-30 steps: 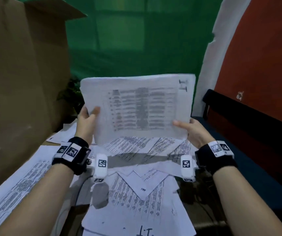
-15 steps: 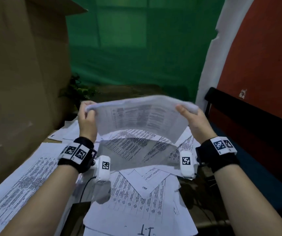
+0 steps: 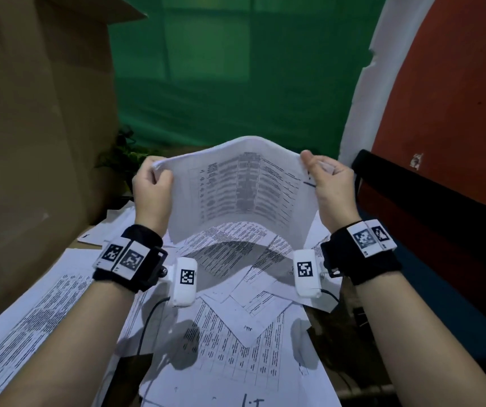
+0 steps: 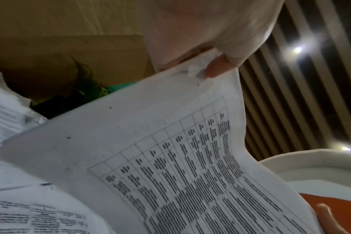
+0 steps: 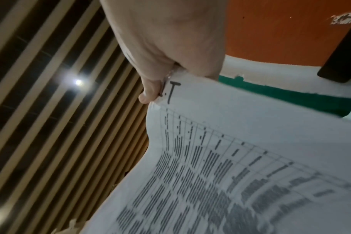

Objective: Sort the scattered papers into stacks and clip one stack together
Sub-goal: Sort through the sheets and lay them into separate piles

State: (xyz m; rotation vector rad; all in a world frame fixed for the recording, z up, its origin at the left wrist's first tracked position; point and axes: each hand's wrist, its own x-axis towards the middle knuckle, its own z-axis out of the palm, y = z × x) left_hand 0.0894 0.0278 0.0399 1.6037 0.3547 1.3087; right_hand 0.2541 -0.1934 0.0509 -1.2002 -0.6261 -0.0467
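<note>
Green backdrop, surface [image 3: 350, 312] littered with printed papers [image 3: 230, 342]; left hand [image 3: 152, 190] and right hand [image 3: 331, 186] each pinch one bowed table-printed sheet [image 3: 241, 189] by its far corners.

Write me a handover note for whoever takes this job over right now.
Left hand: pinches the left top corner of a printed sheet.
Right hand: pinches the right top corner.
The sheet is bowed, in the air above the table.
Loose papers lie overlapping and askew below; more papers lie on the left.
Done: no neat stack or clip in view.
Left: place this sheet, sort the others, clip one stack.
</note>
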